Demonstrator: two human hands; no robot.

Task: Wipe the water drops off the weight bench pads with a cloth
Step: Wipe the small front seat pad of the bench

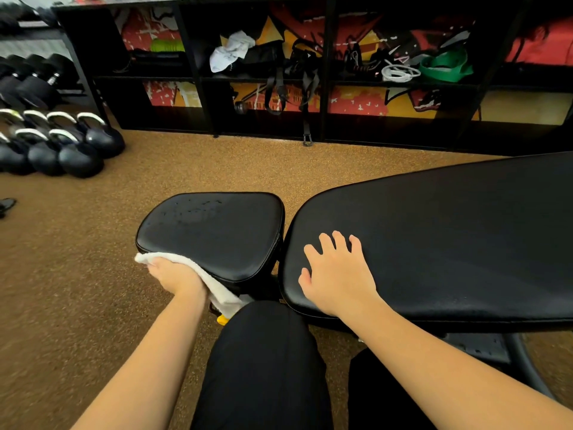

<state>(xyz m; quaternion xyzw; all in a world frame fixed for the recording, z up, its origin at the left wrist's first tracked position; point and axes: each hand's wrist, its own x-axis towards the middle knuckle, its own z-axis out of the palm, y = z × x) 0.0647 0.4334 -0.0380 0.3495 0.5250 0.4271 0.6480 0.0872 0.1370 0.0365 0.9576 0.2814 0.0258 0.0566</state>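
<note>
Two pads [217,231]; one cloth [198,268] in left hand [175,276].

Kettlebells [77,150] on cork floor [217,162], dumbbells [34,79] racked, black shelving [198,76] holding straps [291,76], green band [446,68]

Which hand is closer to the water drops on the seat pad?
Left. Left hand grips the cloth on the seat pad, short of the water drops; right hand rests on the back pad.

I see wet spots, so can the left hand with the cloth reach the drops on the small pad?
Probably yes. The left hand grips the cloth at the small pad's near edge, and nothing lies on the pad between it and the water drops toward the far side.
</note>
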